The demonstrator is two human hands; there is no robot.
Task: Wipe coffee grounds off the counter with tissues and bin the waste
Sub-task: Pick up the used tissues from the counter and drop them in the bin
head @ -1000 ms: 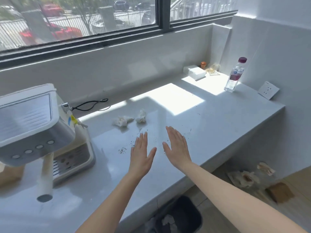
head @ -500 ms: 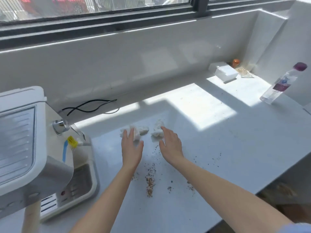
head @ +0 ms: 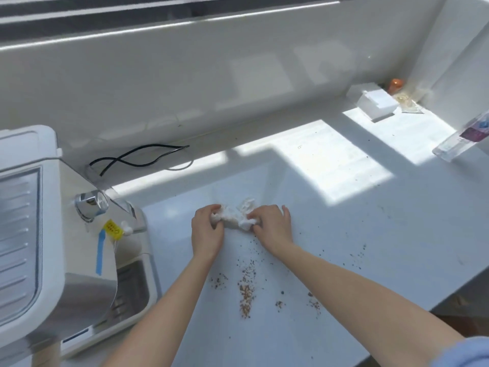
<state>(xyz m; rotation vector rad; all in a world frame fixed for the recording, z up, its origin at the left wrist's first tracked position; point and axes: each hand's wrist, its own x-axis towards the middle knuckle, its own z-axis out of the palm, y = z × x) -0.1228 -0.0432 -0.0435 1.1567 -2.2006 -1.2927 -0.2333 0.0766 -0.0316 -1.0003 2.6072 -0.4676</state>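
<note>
Crumpled white tissues [head: 238, 217] lie on the white counter [head: 344, 234], bunched between both hands. My left hand [head: 207, 233] curls its fingers around the left end of the wad. My right hand [head: 274, 226] pinches the right end. Brown coffee grounds [head: 246, 290] lie scattered on the counter just nearer to me than the hands, in a long streak with smaller patches to either side and more specks off to the right [head: 357, 254]. The bin is out of view.
A white and steel coffee machine [head: 47, 234] with its drip tray stands at the left. A black cable [head: 137, 157] lies by the back wall. At the far right are a white box [head: 377, 103], an orange object [head: 395, 84] and a water bottle [head: 460, 140].
Both hands went from flat and open above the counter to reaching forward and closing on the tissues, pushing the two wads together. The view dropped closer to the counter.
</note>
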